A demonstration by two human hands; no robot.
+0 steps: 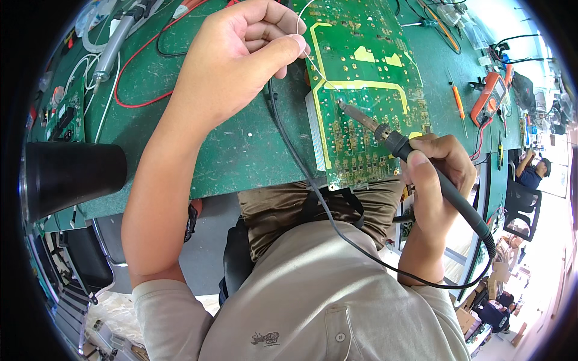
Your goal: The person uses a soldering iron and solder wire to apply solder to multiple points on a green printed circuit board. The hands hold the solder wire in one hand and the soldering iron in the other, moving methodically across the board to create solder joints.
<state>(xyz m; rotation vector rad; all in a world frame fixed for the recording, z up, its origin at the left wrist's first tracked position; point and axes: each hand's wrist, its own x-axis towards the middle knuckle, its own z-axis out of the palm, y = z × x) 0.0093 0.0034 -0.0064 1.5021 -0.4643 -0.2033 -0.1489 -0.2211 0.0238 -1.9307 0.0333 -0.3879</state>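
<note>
Here's the circuit board (378, 72), green side up at one o'clock on the table (241, 162). The left hand (259, 51), towards twelve, pinches a thin wire (314, 65) between thumb and fingers; over at three, the right hand (439, 165) grips a soldering iron (394, 143), tip aimed at ten. Wire end and tip sit close; whether they touch, I can't tell. The danger? A wobbling wrist could bridge neighbouring joints; lingering heat might lift a pad. And that black cable (274, 107), draped across the shirt, could snag and jerk the tip.
</note>
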